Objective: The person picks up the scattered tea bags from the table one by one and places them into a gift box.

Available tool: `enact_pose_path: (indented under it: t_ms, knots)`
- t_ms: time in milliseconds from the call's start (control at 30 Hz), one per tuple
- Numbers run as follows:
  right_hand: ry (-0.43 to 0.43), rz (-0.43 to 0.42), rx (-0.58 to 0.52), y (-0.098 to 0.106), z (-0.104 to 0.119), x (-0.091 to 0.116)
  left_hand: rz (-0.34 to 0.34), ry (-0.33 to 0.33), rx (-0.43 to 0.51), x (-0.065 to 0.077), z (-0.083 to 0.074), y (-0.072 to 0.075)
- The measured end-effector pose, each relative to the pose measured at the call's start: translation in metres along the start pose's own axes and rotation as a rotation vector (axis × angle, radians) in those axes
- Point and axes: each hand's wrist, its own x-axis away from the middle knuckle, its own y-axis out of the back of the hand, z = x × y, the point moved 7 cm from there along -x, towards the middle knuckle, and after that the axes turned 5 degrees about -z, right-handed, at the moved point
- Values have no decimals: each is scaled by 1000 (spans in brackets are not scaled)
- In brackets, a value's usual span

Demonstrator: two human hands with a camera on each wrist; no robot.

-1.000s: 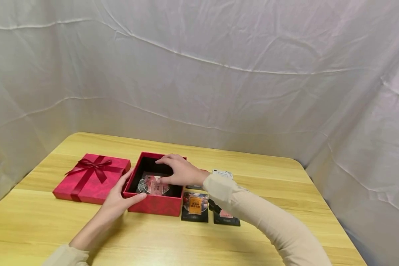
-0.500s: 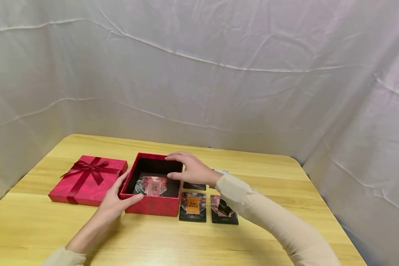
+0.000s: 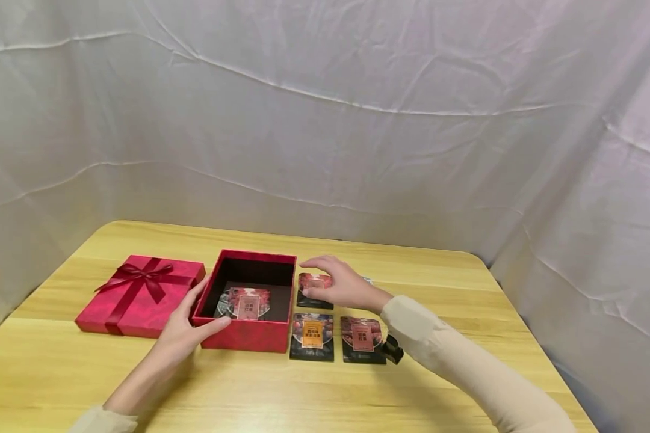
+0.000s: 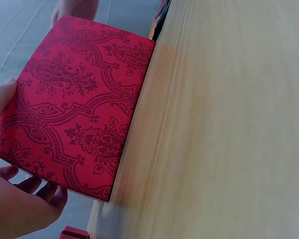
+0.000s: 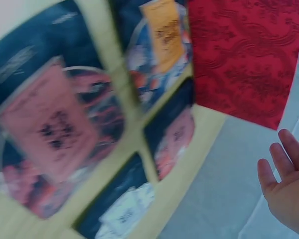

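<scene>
My left hand [image 3: 186, 325] grips the near left corner of a red patterned gift box [image 3: 245, 335]. Its thumb lies over the front rim and its fingers along the left side. In the left wrist view the fingers [image 4: 55, 194] bend against the box's side. Flat sachets lie in the dark interior, a pink-labelled sachet [image 3: 250, 305] on top. My right hand [image 3: 352, 287] hovers to the right of the box, fingers loosely bent and nothing in them. Below it a pink-labelled sachet [image 3: 315, 280] lies on the table. The right wrist view shows this hand's fingers [image 5: 281, 159] spread.
Left of the box lies its red lid [image 3: 141, 294] with a ribbon bow. Nearer the front are an orange-labelled sachet [image 3: 312, 343] and another pink-labelled sachet [image 3: 360, 343]. A white-labelled sachet [image 5: 124, 214] is mostly hidden behind the right hand in the head view. Pale cloth [image 3: 325, 120] encloses the table.
My right hand has drawn back from over the box to the right, above the back sachets, with its fingers empty. My left hand keeps its hold on the box.
</scene>
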Motion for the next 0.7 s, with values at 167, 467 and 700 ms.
enact_pose_path:
  t_ms: [167, 467, 700]
  knots:
    - [-26, -19, 1, 1, -17, 17, -4, -3, -8, 0, -1, 0]
    - [-96, -46, -46, 9, -49, 48, -15, -9, 0, 0, -1, 1]
    - [-151, -23, -33, 5, -63, 67, -14, -7, -8, 0, -1, 1]
